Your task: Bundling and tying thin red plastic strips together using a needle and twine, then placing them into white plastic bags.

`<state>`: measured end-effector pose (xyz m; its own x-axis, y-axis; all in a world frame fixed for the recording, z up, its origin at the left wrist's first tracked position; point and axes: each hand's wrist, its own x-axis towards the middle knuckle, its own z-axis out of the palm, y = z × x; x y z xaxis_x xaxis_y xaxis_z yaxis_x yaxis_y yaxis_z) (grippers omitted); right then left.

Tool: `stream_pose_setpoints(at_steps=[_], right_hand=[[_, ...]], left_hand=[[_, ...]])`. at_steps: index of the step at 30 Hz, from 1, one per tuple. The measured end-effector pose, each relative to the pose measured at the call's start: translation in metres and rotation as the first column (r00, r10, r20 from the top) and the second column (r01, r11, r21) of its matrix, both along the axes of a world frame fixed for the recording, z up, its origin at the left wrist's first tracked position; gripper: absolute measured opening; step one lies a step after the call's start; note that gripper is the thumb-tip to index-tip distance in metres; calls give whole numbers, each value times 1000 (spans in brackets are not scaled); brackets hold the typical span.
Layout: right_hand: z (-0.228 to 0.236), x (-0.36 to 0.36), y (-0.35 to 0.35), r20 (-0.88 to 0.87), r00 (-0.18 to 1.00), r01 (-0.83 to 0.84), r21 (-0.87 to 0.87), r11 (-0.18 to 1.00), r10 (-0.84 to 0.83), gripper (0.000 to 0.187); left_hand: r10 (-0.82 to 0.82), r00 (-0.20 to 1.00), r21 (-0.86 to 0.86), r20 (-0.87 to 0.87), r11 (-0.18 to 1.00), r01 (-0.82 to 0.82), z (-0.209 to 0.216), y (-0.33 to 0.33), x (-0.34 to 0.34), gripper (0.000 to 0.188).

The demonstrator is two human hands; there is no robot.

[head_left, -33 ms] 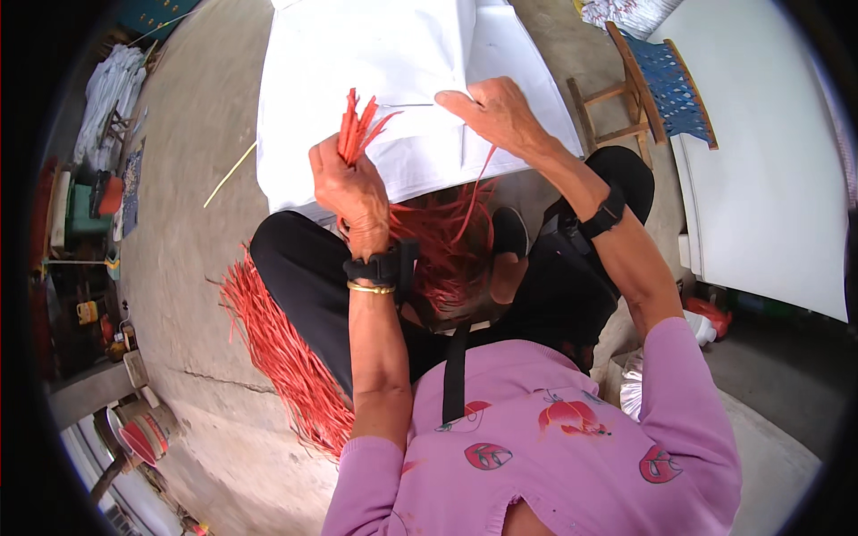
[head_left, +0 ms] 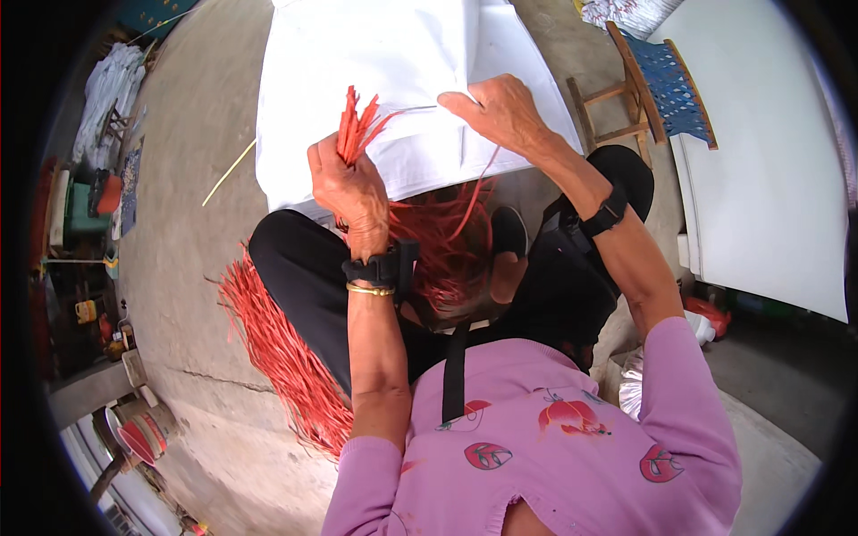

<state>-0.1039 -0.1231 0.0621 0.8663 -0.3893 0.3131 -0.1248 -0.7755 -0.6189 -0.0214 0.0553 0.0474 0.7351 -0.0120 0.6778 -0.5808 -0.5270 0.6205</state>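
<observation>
My left hand [head_left: 349, 179] is closed around a bunch of red strips [head_left: 351, 134], their cut ends sticking up above the fist. My right hand [head_left: 500, 112], to its right, pinches the end of a thin grey strand or rod [head_left: 416, 109], which runs left toward the bunch. Whether it is a wire or a needle I cannot make out. Below my right hand hangs a single red strip [head_left: 483, 179]. Between my knees lies a loose tangle of red strips [head_left: 442, 246]. Both hands are over a white cloth or sheet [head_left: 357, 45].
A large heap of red strips [head_left: 286, 357] lies on the concrete floor beside my left leg. To the far right stand a wooden chair with blue webbing [head_left: 666, 85] and a big white panel [head_left: 760, 161]. A pale yellow strip [head_left: 229, 174] lies left of the sheet.
My right hand has shifted very slightly, and the thin grey strand tilts a little more. The left hand keeps its hold on the red strips.
</observation>
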Motion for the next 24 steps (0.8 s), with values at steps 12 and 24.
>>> stream_pose_setpoints(at_steps=[12,24], right_hand=[[-28,43,41,364,929,-334,729,598,75,54],[-49,51,28,80,985,-132,-233,964,154,44]], left_hand=[[-173,978,51,117,985,168,-7,-13,-9,29],[-71,992,141,108,988,55,-15,-2,4,14]])
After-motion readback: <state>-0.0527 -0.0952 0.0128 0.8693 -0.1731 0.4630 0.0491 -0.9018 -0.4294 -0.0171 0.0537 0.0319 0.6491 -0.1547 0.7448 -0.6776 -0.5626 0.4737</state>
